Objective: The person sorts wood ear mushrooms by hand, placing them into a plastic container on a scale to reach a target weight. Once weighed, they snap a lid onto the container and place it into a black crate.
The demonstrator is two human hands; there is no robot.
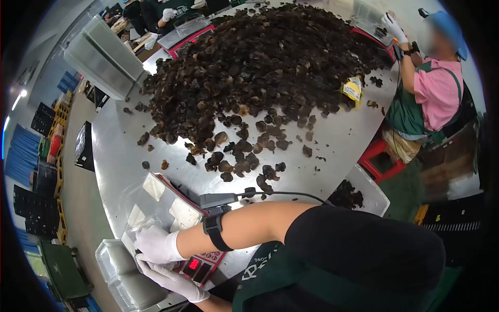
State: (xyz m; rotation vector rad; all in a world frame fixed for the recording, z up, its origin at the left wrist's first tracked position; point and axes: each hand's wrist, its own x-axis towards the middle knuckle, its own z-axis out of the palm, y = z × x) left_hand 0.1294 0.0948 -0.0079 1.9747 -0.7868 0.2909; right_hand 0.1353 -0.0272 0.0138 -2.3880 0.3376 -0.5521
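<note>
My right hand (157, 244), in a white glove, reaches across to the left side of the red digital scale (221, 256). Its fingers are curled by clear plastic (136, 218) at the scale's edge. Just below, my left hand (171, 280), also gloved, has its fingers drawn together against the right hand. What lies between the two hands is hidden. Clear plastic boxes (127, 283) stand nested beside the left hand. The scale's display (194, 264) is lit red, and pale paper pieces (184, 214) show near its tray.
A large heap of dark dried fungus (254, 67) covers much of the metal table (130, 156). A yellow packet (352, 89) lies at its edge. Tall stacked clear boxes (104, 57) stand far left. A seated co-worker (439, 88) is right, beside a red stool (382, 161).
</note>
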